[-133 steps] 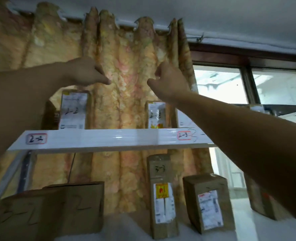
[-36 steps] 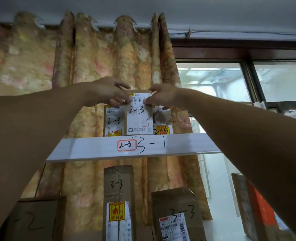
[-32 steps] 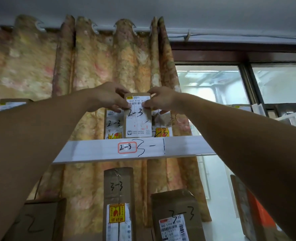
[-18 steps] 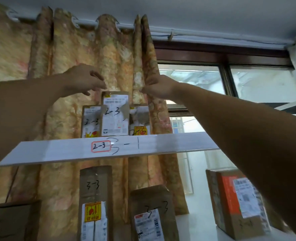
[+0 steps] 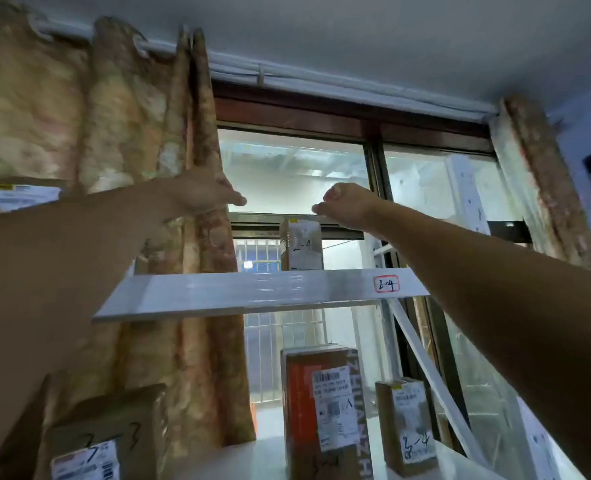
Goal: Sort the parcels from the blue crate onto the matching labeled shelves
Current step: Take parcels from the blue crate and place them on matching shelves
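Observation:
Both my arms are raised in front of the upper white shelf (image 5: 238, 292). My left hand (image 5: 205, 194) is flat with the fingers stretched out and holds nothing. My right hand (image 5: 346, 202) is loosely curled, also with nothing in it, just above and right of a small brown parcel (image 5: 301, 245). That parcel stands upright on the shelf, apart from both hands. A red-framed label (image 5: 386, 284) on the shelf edge reads 2-4. The blue crate is out of view.
On the lower shelf stand an orange parcel (image 5: 325, 410), a small box marked 3-4 (image 5: 408, 424) and a box marked 3-3 (image 5: 107, 434). Another parcel (image 5: 24, 195) shows at far left behind my arm. A curtain (image 5: 114, 168) and a window (image 5: 294, 174) lie behind.
The view has swung right, from the 2-3 section to the 2-4 section. My hands let go of the 2-3 parcel, which stayed on the shelf, and moved right with nothing in them.

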A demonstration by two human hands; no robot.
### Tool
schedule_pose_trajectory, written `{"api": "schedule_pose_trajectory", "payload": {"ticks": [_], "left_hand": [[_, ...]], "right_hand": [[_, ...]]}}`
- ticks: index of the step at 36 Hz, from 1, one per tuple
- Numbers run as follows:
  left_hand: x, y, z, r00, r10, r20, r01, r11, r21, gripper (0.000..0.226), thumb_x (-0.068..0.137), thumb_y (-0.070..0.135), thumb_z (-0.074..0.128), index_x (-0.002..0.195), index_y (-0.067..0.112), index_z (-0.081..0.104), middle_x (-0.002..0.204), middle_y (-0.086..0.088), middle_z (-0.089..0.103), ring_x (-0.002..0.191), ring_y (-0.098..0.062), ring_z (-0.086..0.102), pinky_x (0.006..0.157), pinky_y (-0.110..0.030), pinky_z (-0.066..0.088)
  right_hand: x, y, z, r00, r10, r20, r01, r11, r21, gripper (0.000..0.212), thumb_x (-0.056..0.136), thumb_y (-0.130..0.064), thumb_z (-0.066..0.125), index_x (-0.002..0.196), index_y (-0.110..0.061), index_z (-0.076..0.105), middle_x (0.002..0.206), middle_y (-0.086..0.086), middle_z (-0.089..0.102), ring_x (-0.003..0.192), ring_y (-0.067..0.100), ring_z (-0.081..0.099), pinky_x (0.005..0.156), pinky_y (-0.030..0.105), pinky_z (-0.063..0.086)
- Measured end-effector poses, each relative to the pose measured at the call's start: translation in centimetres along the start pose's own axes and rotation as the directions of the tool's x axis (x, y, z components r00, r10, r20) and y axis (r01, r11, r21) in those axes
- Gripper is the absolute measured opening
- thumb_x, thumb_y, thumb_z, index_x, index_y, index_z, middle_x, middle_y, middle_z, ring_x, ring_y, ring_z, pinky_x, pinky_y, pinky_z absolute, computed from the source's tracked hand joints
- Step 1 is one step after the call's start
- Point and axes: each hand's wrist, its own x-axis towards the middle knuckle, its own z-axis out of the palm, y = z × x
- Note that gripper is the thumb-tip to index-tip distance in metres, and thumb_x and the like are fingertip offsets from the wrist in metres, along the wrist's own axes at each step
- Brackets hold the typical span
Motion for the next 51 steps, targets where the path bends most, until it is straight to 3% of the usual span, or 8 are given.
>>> {"api": "schedule_pose_trajectory", "payload": {"ticks": [3, 6, 11, 15, 20, 34, 40, 51], "left_hand": [[1.0, 2.2, 3.4, 0.986, -0.071, 0.153, 0.075, 0.997, -0.021, 0.05, 0.091, 0.046, 0.072, 0.119, 0.006, 0.061, 0.105, -0.011, 0.062, 0.084, -0.024, 0.06, 0.065, -0.033, 0.055], [2.2, 3.4, 6.4, 0.938, -0.189, 0.292, 0.23, 0.966, -0.116, 0.054, 0.092, 0.052, 0.069, 0.123, 0.012, 0.05, 0.121, -0.015, 0.056, 0.1, -0.03, 0.065, 0.096, -0.051, 0.057], [3.7, 4.5, 11.2, 0.872, -0.278, 0.403, 0.344, 0.933, -0.102, 0.066, 0.092, 0.054, 0.068, 0.142, 0.017, 0.046, 0.127, -0.019, 0.055, 0.088, -0.031, 0.062, 0.095, -0.042, 0.054], [4.7, 4.6, 14.4, 0.864, -0.297, 0.406, 0.332, 0.943, -0.017, 0.067, 0.095, 0.047, 0.067, 0.149, 0.016, 0.042, 0.113, -0.012, 0.053, 0.068, -0.019, 0.055, 0.064, -0.029, 0.05], [6.0, 3.9, 16.1, 0.847, -0.305, 0.434, 0.364, 0.93, -0.055, 0.068, 0.092, 0.039, 0.072, 0.149, 0.015, 0.045, 0.128, -0.017, 0.063, 0.089, -0.025, 0.066, 0.076, -0.034, 0.057], [5.9, 5.3, 16.7, 0.802, -0.267, 0.535, 0.304, 0.953, 0.021, 0.033, 0.092, 0.021, 0.072, 0.122, 0.009, 0.067, 0.109, -0.02, 0.075, 0.097, -0.037, 0.072, 0.09, -0.046, 0.058], [5.6, 7.9, 17.7, 0.837, -0.203, 0.509, 0.257, 0.966, -0.038, 0.015, 0.101, 0.014, 0.058, 0.1, 0.005, 0.069, 0.072, -0.007, 0.074, 0.058, -0.018, 0.069, 0.049, -0.023, 0.054], [4.2, 10.2, 18.4, 0.806, -0.238, 0.542, 0.243, 0.968, 0.063, 0.012, 0.1, 0.021, 0.061, 0.1, 0.013, 0.07, 0.08, -0.008, 0.077, 0.07, -0.024, 0.073, 0.066, -0.032, 0.058]], "right_hand": [[1.2, 4.3, 0.0, 0.997, 0.056, 0.052, -0.058, 0.997, 0.049, 0.047, 0.102, -0.034, 0.061, 0.127, 0.005, 0.057, 0.123, 0.016, 0.06, 0.114, 0.031, 0.057, 0.093, 0.036, 0.049], [2.4, 6.7, 0.5, 0.976, 0.145, 0.162, -0.16, 0.984, 0.079, 0.029, 0.099, -0.033, 0.066, 0.102, -0.006, 0.057, 0.088, 0.006, 0.053, 0.083, 0.023, 0.054, 0.066, 0.028, 0.044], [3.7, 8.4, 2.1, 0.939, 0.111, 0.326, -0.159, 0.98, 0.122, 0.053, 0.101, -0.037, 0.062, 0.145, -0.008, 0.051, 0.146, 0.009, 0.054, 0.131, 0.029, 0.053, 0.108, 0.042, 0.046], [4.7, 8.7, 4.1, 0.909, 0.11, 0.403, -0.173, 0.977, 0.123, 0.054, 0.103, -0.04, 0.059, 0.149, -0.014, 0.048, 0.154, 0.007, 0.049, 0.135, 0.028, 0.051, 0.114, 0.045, 0.044], [5.8, 8.8, 6.0, 0.882, 0.077, 0.464, -0.132, 0.987, 0.088, 0.057, 0.108, -0.033, 0.052, 0.157, -0.011, 0.035, 0.162, 0.007, 0.036, 0.139, 0.028, 0.048, 0.1, 0.034, 0.042], [8.2, 11.7, 5.7, 0.845, 0.042, 0.533, -0.17, 0.966, 0.194, 0.016, 0.105, -0.027, 0.057, 0.116, -0.017, 0.062, 0.141, 0.013, 0.059, 0.132, 0.028, 0.056, 0.094, 0.037, 0.048], [7.0, 14.4, 3.5, 0.854, 0.103, 0.509, -0.23, 0.954, 0.192, 0.04, 0.1, -0.031, 0.064, 0.137, -0.017, 0.059, 0.131, 0.008, 0.066, 0.117, 0.027, 0.065, 0.106, 0.05, 0.052], [5.4, 15.2, 3.0, 0.886, 0.074, 0.457, -0.164, 0.973, 0.161, 0.039, 0.101, -0.033, 0.063, 0.134, -0.014, 0.059, 0.128, 0.007, 0.066, 0.114, 0.024, 0.065, 0.103, 0.041, 0.051]]}}
